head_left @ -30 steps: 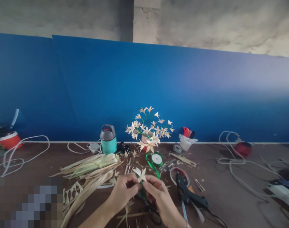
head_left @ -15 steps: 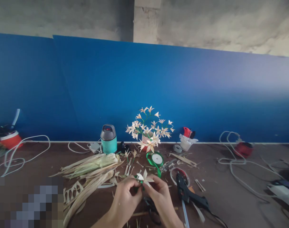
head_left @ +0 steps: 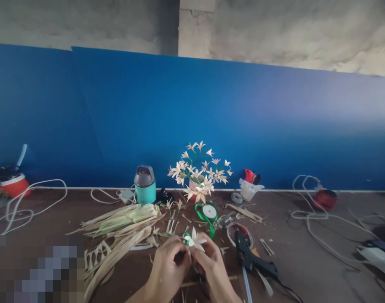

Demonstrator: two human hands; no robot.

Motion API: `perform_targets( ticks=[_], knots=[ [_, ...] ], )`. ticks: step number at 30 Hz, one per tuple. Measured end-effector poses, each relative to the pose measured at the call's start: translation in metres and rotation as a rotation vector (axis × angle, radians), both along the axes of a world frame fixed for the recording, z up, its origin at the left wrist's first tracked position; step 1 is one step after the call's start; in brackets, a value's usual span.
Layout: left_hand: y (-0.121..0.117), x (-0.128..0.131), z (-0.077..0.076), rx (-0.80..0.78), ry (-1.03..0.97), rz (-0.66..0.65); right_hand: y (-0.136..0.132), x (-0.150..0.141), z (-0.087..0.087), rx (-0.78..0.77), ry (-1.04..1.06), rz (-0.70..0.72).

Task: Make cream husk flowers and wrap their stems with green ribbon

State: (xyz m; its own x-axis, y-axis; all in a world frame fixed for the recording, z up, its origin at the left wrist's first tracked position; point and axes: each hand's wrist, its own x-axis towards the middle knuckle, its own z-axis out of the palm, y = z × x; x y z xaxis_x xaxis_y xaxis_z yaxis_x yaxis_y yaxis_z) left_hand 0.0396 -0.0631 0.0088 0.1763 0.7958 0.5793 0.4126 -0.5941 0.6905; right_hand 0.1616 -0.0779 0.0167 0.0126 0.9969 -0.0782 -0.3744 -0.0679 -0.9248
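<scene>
Head view: we look down on a brown table (head_left: 293, 261) before a blue panel (head_left: 180, 105).
Pale flower: we have it (head_left: 196, 240) between our hands, petals spread, a green strip (head_left: 187, 239) at its left side.
Right hand: we pinch the flower between thumb and fingers (head_left: 211, 261).
Left hand: we curl its fingers (head_left: 171, 263) inward beside the strip; we cannot tell what the tips grip.
Ribbon spool: we see it (head_left: 209, 211) beyond our hands, below the potted flowers (head_left: 208, 184).
Glue gun: we see it (head_left: 254, 257) lying right of our right hand.
Dry husks: we see them (head_left: 129, 219) at left.
</scene>
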Motion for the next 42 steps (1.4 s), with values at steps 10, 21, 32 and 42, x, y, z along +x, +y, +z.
perform_targets(
  ticks=[10,21,32,42],
  knots=[
    [-0.004,0.000,0.006,-0.027,0.021,-0.035,0.003,0.002,0.005,0.080,-0.049,-0.028],
    [0.006,-0.003,0.017,-0.319,-0.193,-0.115,0.008,0.010,0.009,0.126,-0.123,0.047],
    [0.009,-0.004,0.021,-1.000,-0.459,-0.408,0.010,0.019,0.004,-0.148,0.156,0.184],
    [0.008,-0.005,0.025,-1.038,-0.464,-0.431,0.006,0.016,0.008,-0.168,0.191,0.210]
  ],
)
